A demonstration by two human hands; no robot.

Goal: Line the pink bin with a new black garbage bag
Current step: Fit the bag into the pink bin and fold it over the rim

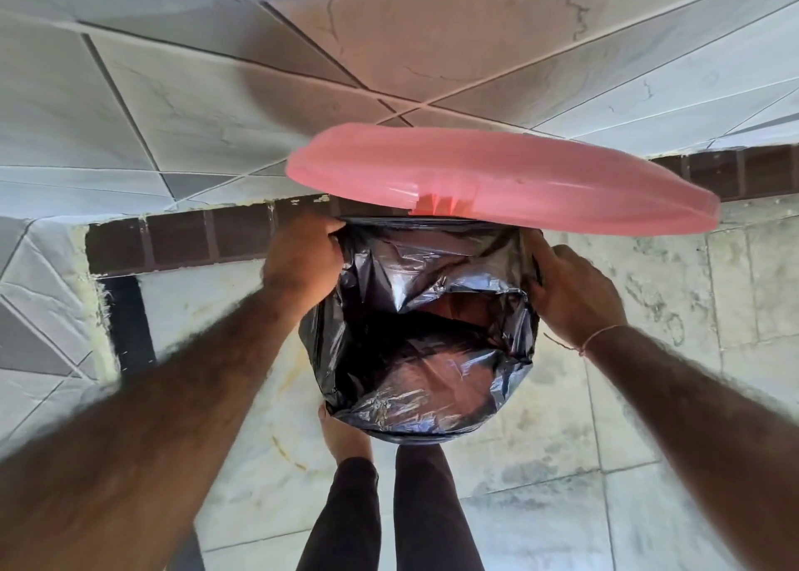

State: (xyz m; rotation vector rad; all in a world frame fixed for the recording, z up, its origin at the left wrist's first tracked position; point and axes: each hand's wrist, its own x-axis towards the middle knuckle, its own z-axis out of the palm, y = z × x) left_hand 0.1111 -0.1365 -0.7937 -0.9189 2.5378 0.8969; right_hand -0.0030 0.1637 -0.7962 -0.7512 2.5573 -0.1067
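Note:
The pink bin stands on the floor below me with its pink lid [497,177] raised open at the far side. A shiny black garbage bag [423,345] sits inside and folds over the rim all round, hiding the bin's body. My left hand [302,259] grips the bag's edge at the far left of the rim. My right hand [575,293] grips the bag's edge at the far right of the rim. The bag's inside is crumpled and partly open, showing a dark hollow.
A tiled wall [173,95] rises just behind the bin, with a dark brown brick strip [194,242] at its base. My legs [389,514] and a bare foot [341,436] stand right against the bin's near side on the marble floor [605,441].

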